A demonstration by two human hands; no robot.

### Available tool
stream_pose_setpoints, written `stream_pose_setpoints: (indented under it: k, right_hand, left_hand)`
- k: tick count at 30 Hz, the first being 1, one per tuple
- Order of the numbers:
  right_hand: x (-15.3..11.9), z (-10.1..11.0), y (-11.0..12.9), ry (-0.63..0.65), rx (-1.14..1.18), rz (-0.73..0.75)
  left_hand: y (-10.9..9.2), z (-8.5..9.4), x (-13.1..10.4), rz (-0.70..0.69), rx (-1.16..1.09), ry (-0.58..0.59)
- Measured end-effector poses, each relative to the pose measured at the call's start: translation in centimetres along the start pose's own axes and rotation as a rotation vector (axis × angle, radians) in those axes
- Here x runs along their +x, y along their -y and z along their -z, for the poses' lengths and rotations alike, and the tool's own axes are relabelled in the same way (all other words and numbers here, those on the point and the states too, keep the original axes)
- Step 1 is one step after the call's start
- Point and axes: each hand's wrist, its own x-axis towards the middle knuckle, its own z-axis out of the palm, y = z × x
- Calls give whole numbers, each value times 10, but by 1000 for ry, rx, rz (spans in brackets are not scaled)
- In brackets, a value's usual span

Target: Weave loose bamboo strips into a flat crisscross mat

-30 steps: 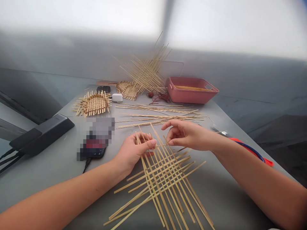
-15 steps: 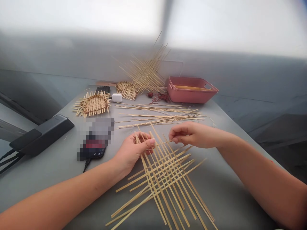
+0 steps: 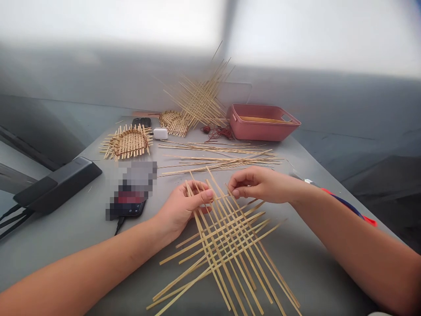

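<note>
A loose lattice of crossed bamboo strips point(image 3: 230, 239) lies at the front middle of the table. At its upper left edge, my left hand point(image 3: 192, 204) is closed on strips, thumb on top and fingers partly hidden behind them. My right hand point(image 3: 248, 183) pinches the end of a thin strip at the lattice's top, its fingertips close to the upright strip ends. That thin strip runs crosswise between the two hands.
Loose strips point(image 3: 223, 160) lie behind my hands. Farther back are a pink basket point(image 3: 263, 129), brown cord point(image 3: 219, 132), woven pieces point(image 3: 131, 142), a larger lattice point(image 3: 200, 101) and a white case point(image 3: 160, 134). At left are a phone point(image 3: 134, 208) and a black power strip point(image 3: 59, 184).
My right hand has moved slightly left, toward my left hand, along with the thin strip's end. Red and dark blue items now show behind my right forearm. My left hand has barely moved.
</note>
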Motion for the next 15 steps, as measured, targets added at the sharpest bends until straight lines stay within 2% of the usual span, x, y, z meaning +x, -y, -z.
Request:
stream_pose_setpoints:
  k: [9,15]
  right_hand:
    - [-3,1,-3,-103,-100,-48]
    - [-6,4,-10,-119,-112,-56]
  left_hand:
    - [-6,-2,-3,82,-98,-77]
    - [-5,3,-3,20,-56,-45]
